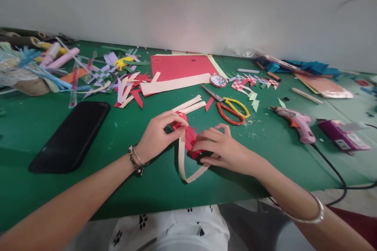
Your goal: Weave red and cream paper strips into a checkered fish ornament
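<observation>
My left hand (163, 129) pinches a cream paper strip (182, 157) near its upper end, over a small red piece of cut paper (190, 139). From there the strip hangs in a loop toward the table's front edge and rises to my right hand (219, 145). My right hand's fingers are bent, with the tips on the red paper and the strip's other end passing beneath them; whether they grip it is hidden. Several loose cream strips (191, 104) lie just beyond my left hand. Scissors (226, 106) with yellow and orange handles lie beyond my right hand.
A black phone (70, 137) lies at left. Red paper sheets (179, 66) and woven scraps (103, 74) are at the back. A pink glue gun (297, 123) with a cord and a purple box (343, 135) are at right. A wall (188, 8) stands behind the green table (132, 188).
</observation>
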`<action>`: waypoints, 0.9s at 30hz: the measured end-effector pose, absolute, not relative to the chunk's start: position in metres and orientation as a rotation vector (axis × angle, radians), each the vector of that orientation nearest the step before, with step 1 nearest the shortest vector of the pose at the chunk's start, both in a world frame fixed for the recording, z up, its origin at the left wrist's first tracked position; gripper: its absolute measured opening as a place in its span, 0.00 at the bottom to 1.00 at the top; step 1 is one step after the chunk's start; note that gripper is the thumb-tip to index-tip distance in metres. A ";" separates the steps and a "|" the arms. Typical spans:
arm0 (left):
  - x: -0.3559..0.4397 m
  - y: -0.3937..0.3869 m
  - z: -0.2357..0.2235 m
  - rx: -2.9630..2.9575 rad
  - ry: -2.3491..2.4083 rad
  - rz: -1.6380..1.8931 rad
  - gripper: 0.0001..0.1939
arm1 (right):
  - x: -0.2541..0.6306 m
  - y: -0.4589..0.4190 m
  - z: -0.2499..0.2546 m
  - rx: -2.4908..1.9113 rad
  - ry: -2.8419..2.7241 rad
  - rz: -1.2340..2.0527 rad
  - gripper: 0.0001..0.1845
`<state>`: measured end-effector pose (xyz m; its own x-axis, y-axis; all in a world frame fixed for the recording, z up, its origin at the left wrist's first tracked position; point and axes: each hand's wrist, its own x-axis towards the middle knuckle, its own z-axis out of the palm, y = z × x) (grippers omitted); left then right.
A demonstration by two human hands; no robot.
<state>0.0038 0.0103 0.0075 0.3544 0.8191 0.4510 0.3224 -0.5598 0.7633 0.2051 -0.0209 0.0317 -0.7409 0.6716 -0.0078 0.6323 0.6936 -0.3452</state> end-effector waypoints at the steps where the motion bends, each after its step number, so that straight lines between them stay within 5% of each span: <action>1: 0.004 0.010 0.007 2.051 0.994 1.154 0.05 | 0.203 -0.016 0.031 -1.028 -2.828 0.507 0.10; 6: 0.003 0.011 0.006 2.040 0.995 1.135 0.05 | 0.199 -0.002 0.028 -0.987 -2.895 0.570 0.14; 19: 0.004 0.011 0.007 2.045 0.986 1.125 0.05 | 0.191 -0.004 0.023 -0.910 -2.842 0.109 0.11; 27: 0.005 0.012 0.005 2.055 0.982 1.138 0.05 | 0.182 0.004 0.024 -1.040 -2.540 0.337 0.08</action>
